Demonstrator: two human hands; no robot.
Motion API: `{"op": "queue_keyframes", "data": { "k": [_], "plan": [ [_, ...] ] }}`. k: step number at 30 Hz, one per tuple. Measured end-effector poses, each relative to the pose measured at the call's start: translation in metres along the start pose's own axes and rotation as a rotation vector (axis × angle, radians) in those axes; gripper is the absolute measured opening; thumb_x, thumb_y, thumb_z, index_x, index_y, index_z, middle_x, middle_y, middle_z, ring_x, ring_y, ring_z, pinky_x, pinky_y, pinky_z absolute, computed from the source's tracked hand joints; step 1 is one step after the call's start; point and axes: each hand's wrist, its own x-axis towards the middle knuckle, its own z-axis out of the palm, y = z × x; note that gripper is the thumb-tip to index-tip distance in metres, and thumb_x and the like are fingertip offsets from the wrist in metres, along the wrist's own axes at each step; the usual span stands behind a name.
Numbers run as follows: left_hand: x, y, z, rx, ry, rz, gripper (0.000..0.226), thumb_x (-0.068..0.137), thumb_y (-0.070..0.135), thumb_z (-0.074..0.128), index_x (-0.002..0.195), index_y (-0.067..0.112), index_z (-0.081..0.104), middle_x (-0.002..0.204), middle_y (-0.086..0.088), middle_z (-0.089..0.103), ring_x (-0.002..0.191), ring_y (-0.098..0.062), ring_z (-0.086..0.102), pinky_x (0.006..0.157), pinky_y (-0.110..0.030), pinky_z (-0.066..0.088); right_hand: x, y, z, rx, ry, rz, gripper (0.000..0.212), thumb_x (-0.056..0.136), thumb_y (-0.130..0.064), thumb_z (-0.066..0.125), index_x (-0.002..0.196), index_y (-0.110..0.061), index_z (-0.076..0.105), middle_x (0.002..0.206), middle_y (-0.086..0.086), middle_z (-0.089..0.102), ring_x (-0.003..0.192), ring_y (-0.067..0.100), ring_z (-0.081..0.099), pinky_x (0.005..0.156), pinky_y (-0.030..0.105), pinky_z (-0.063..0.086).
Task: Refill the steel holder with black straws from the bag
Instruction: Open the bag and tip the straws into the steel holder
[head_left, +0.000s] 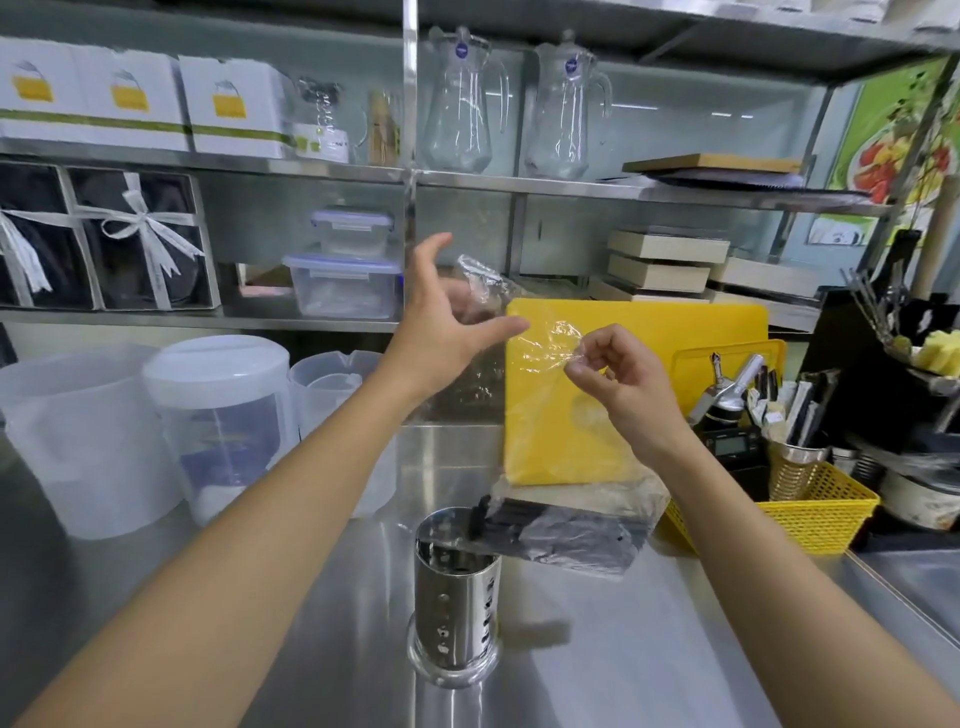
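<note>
The perforated steel holder (457, 587) stands on the steel counter, near the front and centre. Behind it lies the clear bag of black straws (566, 532), its open end resting over the holder's rim. Both my hands are raised above it, in front of the yellow board. My right hand (618, 384) pinches one end of a clear plastic wrapper (545, 345). My left hand (447, 317) has thumb and index finger spread. The wrapper's crumpled other end (475, 280) is caught at its lower fingers. No straws are visible inside the holder.
A yellow cutting board (623, 395) leans against the back shelf. A yellow mesh basket (810, 514) with utensils sits at the right. Translucent plastic jugs (218, 415) stand at the left. Shelves above hold glass pitchers (460, 104), boxes and plastic containers.
</note>
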Motion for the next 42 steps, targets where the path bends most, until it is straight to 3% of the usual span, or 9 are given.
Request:
{"op": "queue_keyframes", "data": {
  "k": [3, 6, 9, 14, 19, 24, 32, 35, 42],
  "plan": [
    [0.007, -0.002, 0.005, -0.111, 0.018, 0.011, 0.016, 0.077, 0.008, 0.071, 0.080, 0.017, 0.058, 0.067, -0.002, 0.064, 0.054, -0.009, 0.060, 0.058, -0.025, 0.047, -0.002, -0.001, -0.007, 0.003, -0.014, 0.069, 0.023, 0.076, -0.005, 0.070, 0.087, -0.018, 0.055, 0.078, -0.003, 0.055, 0.072, 0.009, 0.045, 0.068, 0.022, 0.039],
    [0.003, -0.002, 0.005, -0.193, 0.083, -0.006, 0.016, 0.080, 0.003, 0.067, 0.072, 0.014, 0.058, 0.067, -0.004, 0.062, 0.050, -0.006, 0.058, 0.056, -0.024, 0.050, -0.003, 0.001, -0.023, 0.018, -0.143, 0.293, 0.041, 0.073, -0.014, 0.074, 0.110, -0.014, 0.055, 0.079, 0.002, 0.057, 0.076, 0.015, 0.052, 0.074, 0.024, 0.044],
    [-0.001, 0.000, 0.004, -0.230, 0.128, -0.016, 0.014, 0.081, 0.004, 0.066, 0.074, 0.012, 0.057, 0.067, -0.003, 0.061, 0.049, -0.001, 0.058, 0.054, -0.019, 0.050, -0.008, 0.006, -0.040, -0.096, -0.279, 0.373, 0.024, 0.074, -0.026, 0.073, 0.092, -0.011, 0.065, 0.084, 0.005, 0.061, 0.084, 0.016, 0.057, 0.079, 0.025, 0.042],
    [0.002, 0.001, -0.007, -0.193, 0.206, -0.035, 0.017, 0.078, 0.004, 0.069, 0.075, 0.018, 0.058, 0.070, 0.001, 0.063, 0.058, -0.003, 0.062, 0.060, -0.019, 0.054, -0.012, 0.014, -0.054, -0.053, -0.090, 0.297, 0.005, 0.081, -0.011, 0.065, 0.076, -0.008, 0.067, 0.077, 0.008, 0.061, 0.072, 0.008, 0.055, 0.072, 0.021, 0.042],
    [0.002, 0.012, -0.014, 0.113, 0.112, 0.004, 0.058, 0.077, 0.012, 0.072, 0.124, 0.019, 0.038, 0.093, 0.005, 0.061, 0.092, -0.014, 0.060, 0.090, -0.039, 0.050, -0.004, 0.013, -0.051, -0.165, 0.029, 0.156, 0.005, 0.081, -0.013, 0.067, 0.075, -0.014, 0.068, 0.078, 0.000, 0.064, 0.075, 0.006, 0.057, 0.069, 0.008, 0.043],
    [0.001, 0.038, -0.003, 0.849, 0.355, 0.522, 0.049, 0.081, 0.031, 0.061, 0.122, 0.011, 0.046, 0.104, -0.006, 0.061, 0.099, -0.025, 0.056, 0.093, -0.035, 0.028, 0.004, 0.010, -0.043, -0.155, 0.095, 0.085, 0.004, 0.082, -0.013, 0.066, 0.078, -0.012, 0.067, 0.079, -0.004, 0.063, 0.074, -0.003, 0.054, 0.065, -0.004, 0.034],
    [0.006, 0.056, 0.050, 1.244, -0.063, 0.768, 0.048, 0.078, 0.052, 0.041, 0.095, 0.013, 0.062, 0.078, -0.003, 0.068, 0.075, -0.026, 0.063, 0.068, -0.032, 0.044, 0.007, 0.002, -0.038, -0.106, 0.092, 0.007, 0.003, 0.081, -0.011, 0.066, 0.083, -0.011, 0.068, 0.074, -0.008, 0.064, 0.067, -0.009, 0.054, 0.067, 0.002, 0.039],
    [0.005, 0.052, 0.067, 1.249, -0.231, 0.726, 0.019, 0.090, 0.029, 0.049, 0.098, 0.014, 0.058, 0.090, -0.004, 0.067, 0.081, -0.026, 0.058, 0.073, -0.034, 0.035, 0.005, 0.000, -0.041, -0.106, 0.083, -0.014, 0.006, 0.080, -0.011, 0.067, 0.079, -0.017, 0.068, 0.067, -0.015, 0.066, 0.068, -0.007, 0.056, 0.067, 0.007, 0.041],
    [0.011, 0.040, 0.069, 1.067, -0.256, 0.517, 0.018, 0.094, 0.013, 0.043, 0.101, 0.020, 0.058, 0.105, -0.001, 0.068, 0.094, -0.028, 0.060, 0.069, -0.030, 0.028, -0.019, 0.015, -0.065, -0.118, 0.277, 0.057, 0.044, 0.076, -0.041, 0.061, 0.116, -0.025, 0.054, 0.118, -0.006, 0.055, 0.109, 0.007, 0.050, 0.083, 0.016, 0.036]
  ]
}}
